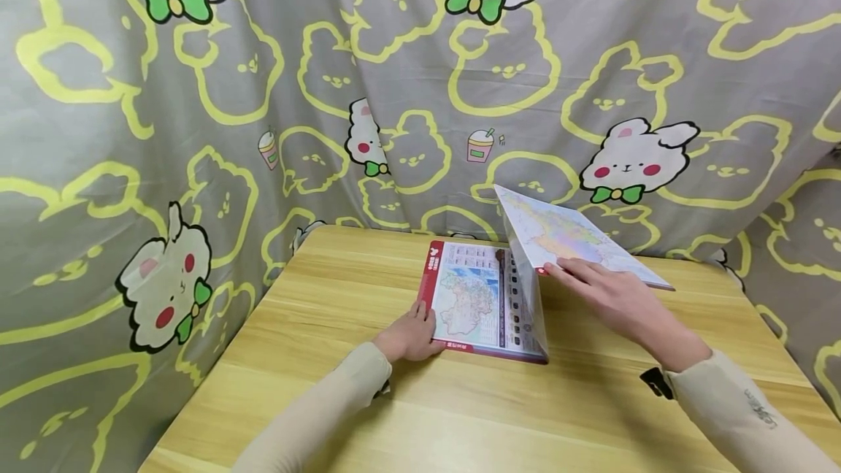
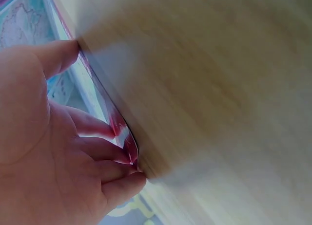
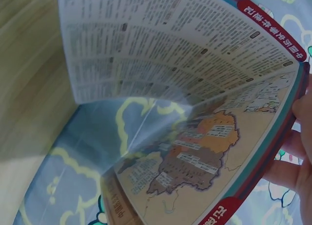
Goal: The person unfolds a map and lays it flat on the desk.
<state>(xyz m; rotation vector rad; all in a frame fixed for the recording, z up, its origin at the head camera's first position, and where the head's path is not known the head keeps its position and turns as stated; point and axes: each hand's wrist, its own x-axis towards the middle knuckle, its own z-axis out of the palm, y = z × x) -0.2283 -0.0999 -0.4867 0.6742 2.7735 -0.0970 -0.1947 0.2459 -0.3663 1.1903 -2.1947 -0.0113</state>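
A folding map (image 1: 463, 298) with a red border lies partly spread on the wooden table, its left panel flat. Its middle panel (image 1: 524, 283) stands up steeply, and a right panel (image 1: 568, 232) slopes down from it towards the back right. My left hand (image 1: 414, 331) holds the near left corner; in the left wrist view its thumb and bent fingertips are at the red edge. Up at the raised fold, my right hand (image 1: 611, 298) grips the map's edge. The right wrist view shows printed text and a coloured map (image 3: 195, 159) inside the bend, with fingers (image 3: 285, 174) behind the edge.
The pale wooden table (image 1: 434, 414) reaches back to a grey curtain (image 1: 407, 71) with yellow outlines and cartoon animals. The curtain also hangs along the left and right sides. A small black strap piece (image 1: 657, 383) sits at the right cuff.
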